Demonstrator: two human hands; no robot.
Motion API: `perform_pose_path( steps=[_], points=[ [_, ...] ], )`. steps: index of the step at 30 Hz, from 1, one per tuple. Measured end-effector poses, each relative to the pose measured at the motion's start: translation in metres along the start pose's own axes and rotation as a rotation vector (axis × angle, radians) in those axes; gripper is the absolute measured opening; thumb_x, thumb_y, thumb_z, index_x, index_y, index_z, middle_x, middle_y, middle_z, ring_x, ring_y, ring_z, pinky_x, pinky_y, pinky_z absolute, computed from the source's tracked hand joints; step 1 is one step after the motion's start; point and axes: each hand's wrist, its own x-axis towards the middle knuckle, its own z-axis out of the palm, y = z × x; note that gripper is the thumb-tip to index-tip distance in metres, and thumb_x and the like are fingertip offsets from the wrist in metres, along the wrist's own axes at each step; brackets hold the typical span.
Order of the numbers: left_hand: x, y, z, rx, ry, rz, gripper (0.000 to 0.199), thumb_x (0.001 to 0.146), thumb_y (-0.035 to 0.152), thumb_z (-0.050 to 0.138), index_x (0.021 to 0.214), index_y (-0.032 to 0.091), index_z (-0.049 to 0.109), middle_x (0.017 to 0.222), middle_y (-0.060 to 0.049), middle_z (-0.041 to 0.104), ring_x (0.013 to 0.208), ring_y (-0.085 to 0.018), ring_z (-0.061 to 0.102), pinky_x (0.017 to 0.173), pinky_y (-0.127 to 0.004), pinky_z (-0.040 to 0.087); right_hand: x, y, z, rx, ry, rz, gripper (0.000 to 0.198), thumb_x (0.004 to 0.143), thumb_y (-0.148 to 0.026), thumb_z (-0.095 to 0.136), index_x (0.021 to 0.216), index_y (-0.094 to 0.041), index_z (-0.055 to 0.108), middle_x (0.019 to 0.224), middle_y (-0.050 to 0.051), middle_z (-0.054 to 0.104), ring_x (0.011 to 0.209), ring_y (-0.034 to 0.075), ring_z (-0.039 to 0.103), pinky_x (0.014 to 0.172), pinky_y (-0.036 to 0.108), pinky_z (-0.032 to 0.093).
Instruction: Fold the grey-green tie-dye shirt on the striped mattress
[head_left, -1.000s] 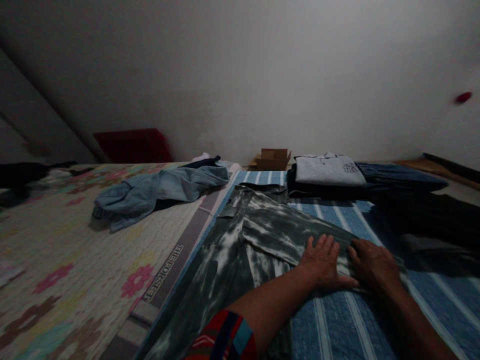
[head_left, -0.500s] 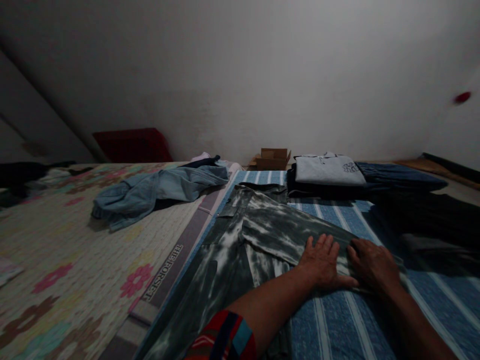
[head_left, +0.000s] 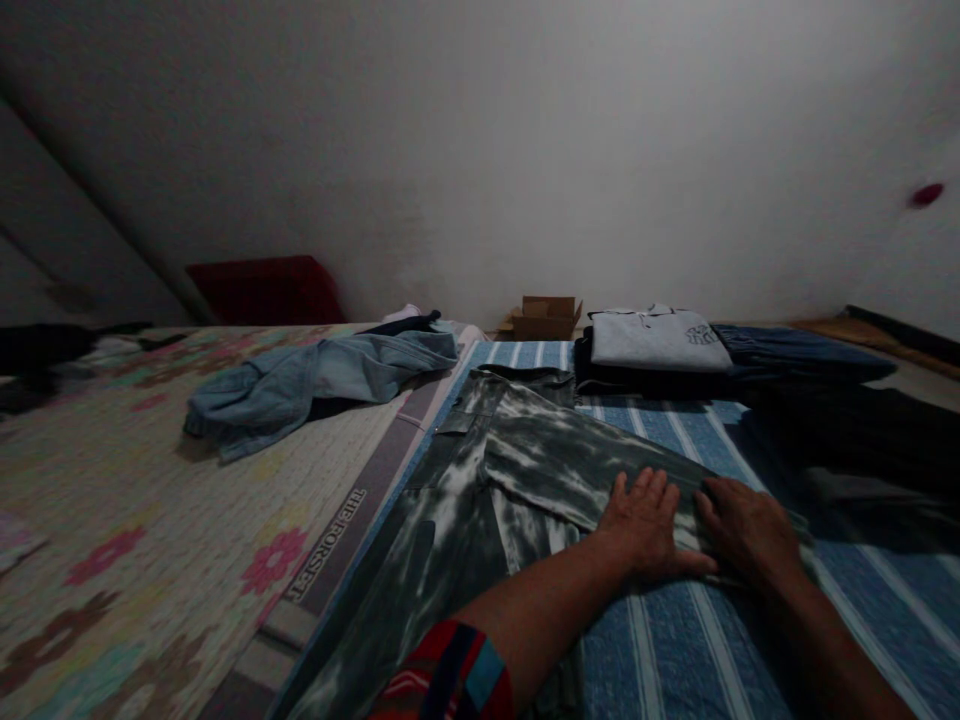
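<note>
A dark green and white tie-dyed jacket (head_left: 450,520) lies spread out in front of me, its long body running toward the lower left. One sleeve (head_left: 570,450) stretches across to the right. My left hand (head_left: 645,520) rests flat on this sleeve, fingers extended and thumb out to the side. Just right of it, my right hand (head_left: 750,530) is on the sleeve's far end with bent fingers, closed on the cloth. Its fingertips are partly hidden.
The jacket lies on a blue striped cloth (head_left: 660,660). Light blue jeans (head_left: 322,375) lie crumpled on the floral bedspread (head_left: 187,540) at left. A folded grey garment (head_left: 656,340), folded jeans (head_left: 802,355) and dark clothes (head_left: 862,430) sit at right. A cardboard box (head_left: 544,318) stands behind.
</note>
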Motion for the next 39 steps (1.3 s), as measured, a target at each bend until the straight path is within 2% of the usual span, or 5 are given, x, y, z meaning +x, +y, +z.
perform_pose_path(
  steps=[7,22,27,33,39],
  points=[
    [0.000,-0.001,0.000,-0.027,0.006,0.008,0.097,0.081,0.076,0.020,0.149,0.008,0.013,0.157,-0.015,0.007,0.145,-0.028,-0.005,0.114,-0.054,-0.002,0.001,0.000,-0.002,-0.005,-0.027,0.005,0.025,0.090,-0.030,0.035,0.079,-0.021,0.056,0.087,0.007,0.067,0.084,0.023,0.062,0.075,0.036,0.036],
    [0.002,-0.004,0.006,-0.065,0.047,0.029,0.102,0.078,0.081,0.023,0.149,0.008,0.015,0.157,-0.016,0.007,0.145,-0.028,-0.005,0.114,-0.054,-0.003,0.000,-0.001,-0.002,-0.011,-0.032,0.016,0.025,0.090,-0.030,0.036,0.083,-0.020,0.057,0.091,0.007,0.067,0.088,0.023,0.062,0.079,0.037,0.036],
    [0.004,-0.004,-0.004,-0.100,-0.017,0.015,0.103,0.076,0.080,0.030,0.149,0.009,0.016,0.157,-0.017,0.008,0.145,-0.028,-0.003,0.114,-0.056,-0.001,0.000,-0.001,-0.003,-0.007,-0.021,0.008,0.026,0.090,-0.030,0.035,0.084,-0.020,0.058,0.092,0.008,0.067,0.089,0.024,0.062,0.080,0.037,0.036],
    [0.018,-0.001,-0.021,-0.054,-0.073,-0.044,0.086,0.082,0.072,0.029,0.144,0.012,0.029,0.155,-0.016,0.021,0.144,-0.029,0.012,0.113,-0.059,0.005,0.000,0.001,0.000,0.005,-0.013,0.006,0.028,0.089,-0.031,0.035,0.087,-0.020,0.060,0.094,0.009,0.068,0.090,0.024,0.063,0.080,0.037,0.038],
    [0.021,-0.010,-0.009,-0.027,-0.005,0.020,0.086,0.085,0.069,0.027,0.146,0.010,0.022,0.157,-0.015,0.014,0.145,-0.026,0.005,0.114,-0.054,0.004,0.000,0.003,0.002,-0.003,-0.010,-0.001,0.028,0.089,-0.032,0.035,0.087,-0.019,0.060,0.096,0.009,0.068,0.089,0.024,0.063,0.079,0.037,0.038]
  ],
)
